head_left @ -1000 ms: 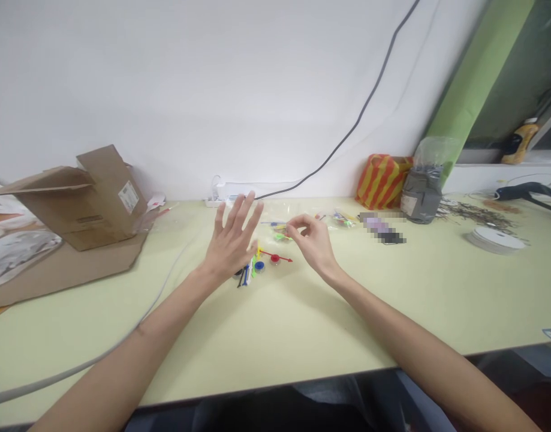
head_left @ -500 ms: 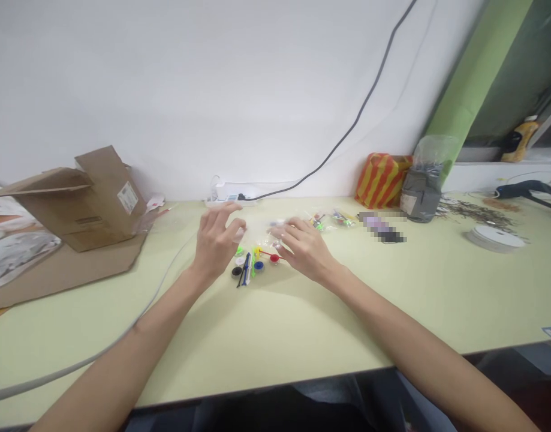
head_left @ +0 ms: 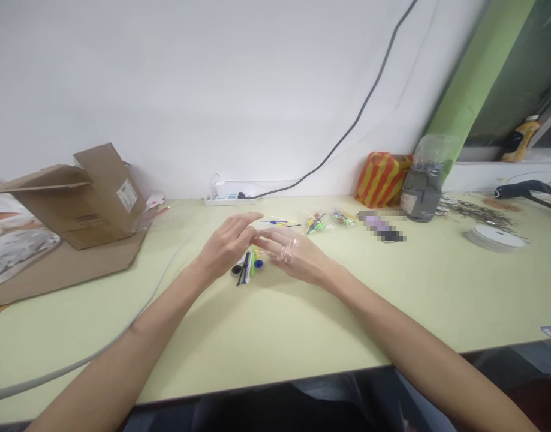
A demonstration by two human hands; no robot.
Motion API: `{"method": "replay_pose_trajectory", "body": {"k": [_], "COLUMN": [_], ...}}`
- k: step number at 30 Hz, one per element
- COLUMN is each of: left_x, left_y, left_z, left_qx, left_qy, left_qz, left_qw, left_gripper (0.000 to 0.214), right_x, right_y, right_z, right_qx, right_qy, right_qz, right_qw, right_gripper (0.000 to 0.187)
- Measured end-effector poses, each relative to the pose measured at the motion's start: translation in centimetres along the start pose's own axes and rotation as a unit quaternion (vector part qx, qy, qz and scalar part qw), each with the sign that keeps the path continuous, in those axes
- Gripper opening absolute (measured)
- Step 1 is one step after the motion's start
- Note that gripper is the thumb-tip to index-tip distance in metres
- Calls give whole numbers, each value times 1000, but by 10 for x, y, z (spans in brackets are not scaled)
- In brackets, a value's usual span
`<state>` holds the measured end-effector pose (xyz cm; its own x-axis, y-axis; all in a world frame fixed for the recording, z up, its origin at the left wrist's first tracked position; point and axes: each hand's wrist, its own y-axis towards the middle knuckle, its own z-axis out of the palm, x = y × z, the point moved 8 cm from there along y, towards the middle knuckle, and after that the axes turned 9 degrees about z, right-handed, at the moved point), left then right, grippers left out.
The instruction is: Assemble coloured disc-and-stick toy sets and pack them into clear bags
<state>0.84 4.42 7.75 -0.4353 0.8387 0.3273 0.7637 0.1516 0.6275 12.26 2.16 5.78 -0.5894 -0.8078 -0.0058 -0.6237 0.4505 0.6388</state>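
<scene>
Hovering both hands over a small cluster of coloured plastic parts on a pale green desk, w/ no clear hold on anything. Far L: opened cardboard box on a flat cardboard sheet, grey cable running along desk twd the hands. L hand half open, fingers loosely curved, tips pointing R, nothing visibly held. Cluster sits just below + btwn both hands: black ring, slim dark-blue stick, blue ring, partly hidden by fingers. R hand nearly flat, fingers reaching L, almost meeting L fingertips; clear plastic film lies on its fingers, can't tell if pinched or just clinging. Parts are tiny, so handling them calls for a fingertip pinch, not a full grip. Further R: small clear bags of coloured parts, then striped bag, grey roll in clear bag, white spool.
</scene>
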Motion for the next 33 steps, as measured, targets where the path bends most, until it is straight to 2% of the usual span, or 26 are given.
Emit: {"method": "replay_pose_trajectory", "body": {"k": [3,7,9,11,13,16,18,20,23,26,29,33], "left_x": [-6,-8,-3,7,21,45,56,64,70,73,74,75], "left_y": [3,2,-1,-5,-12,-24,-33,-40,-47,-51,-53,-55], "left_z": [8,18,20,20,18,14,13,15,19,22,23,22], "left_qx": [44,119,132,129,113,78,56,42,36,31,25,13], "left_qy": [-41,-36,-33,-22,-1,26,22,16,16,16,19,28], "left_qz": [13,5,-11,-34,-71,-145,-187,-215,-241,-257,-260,-262], "left_qw": [998,992,991,991,991,986,980,976,970,966,965,965], "left_gripper": [43,82,91,96,98,100,101,101,98,90,85,83], "right_x": [4,15,19,15,-2,-52,-86,-111,-131,-136,-140,-146], "right_y": [0,-3,-4,-4,-4,-11,-20,-31,-44,-50,-52,-52], "right_z": [0,2,2,-1,-10,-19,-13,0,19,27,30,27], "right_qx": [5,26,31,11,-42,-105,-74,-7,55,42,30,15], "right_qy": [-45,-70,-63,-45,-23,-29,-59,-79,-81,-69,-38,59], "right_qz": [-8,-55,-81,-78,-19,163,275,340,375,383,406,436], "right_qw": [999,996,994,996,999,980,957,937,922,920,913,898], "right_gripper": [35,36,37,36,33,35,29,20,14,8,9,8]}}
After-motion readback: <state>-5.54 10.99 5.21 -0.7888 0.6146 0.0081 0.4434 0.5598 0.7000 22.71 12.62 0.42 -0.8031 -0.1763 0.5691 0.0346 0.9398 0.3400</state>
